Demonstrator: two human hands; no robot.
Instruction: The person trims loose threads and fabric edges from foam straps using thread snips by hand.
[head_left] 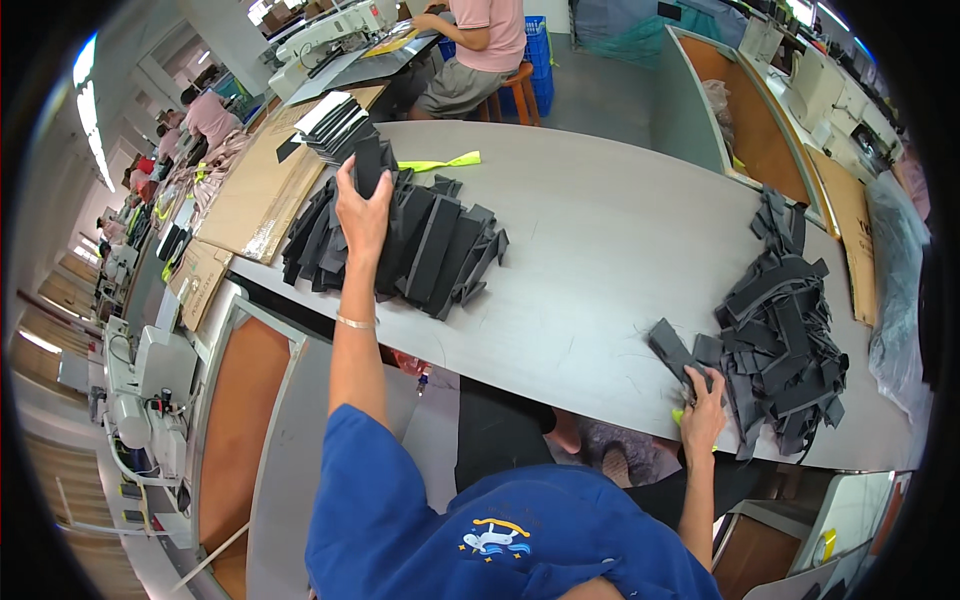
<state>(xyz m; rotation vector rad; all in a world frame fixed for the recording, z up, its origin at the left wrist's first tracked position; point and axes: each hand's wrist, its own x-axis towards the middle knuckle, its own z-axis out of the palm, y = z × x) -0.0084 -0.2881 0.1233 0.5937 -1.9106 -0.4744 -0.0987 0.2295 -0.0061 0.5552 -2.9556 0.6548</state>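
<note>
Over the far left of the table, my left hand (362, 222) grips a black fabric strip (368, 168) between thumb and fingers. Directly beneath and around it lies a wide stack of dark grey strips (432, 250), laid side by side and leaning. Down at the table's near right, my right hand (703, 412) is closed on a dark strip (673, 348) that juts out to the left of its fingers. Beside that hand rises a loose, tangled heap of similar strips (785, 335). A bit of yellow-green shows by the right hand, partly covered.
A neon yellow strip (440, 162) and a bundle of white-and-dark pieces (330, 125) lie beyond the left stack. Cardboard (262, 190) borders the grey table (590, 240) on the left. A person in pink (490, 35) sits across; a plastic bag (897, 290) hangs at right.
</note>
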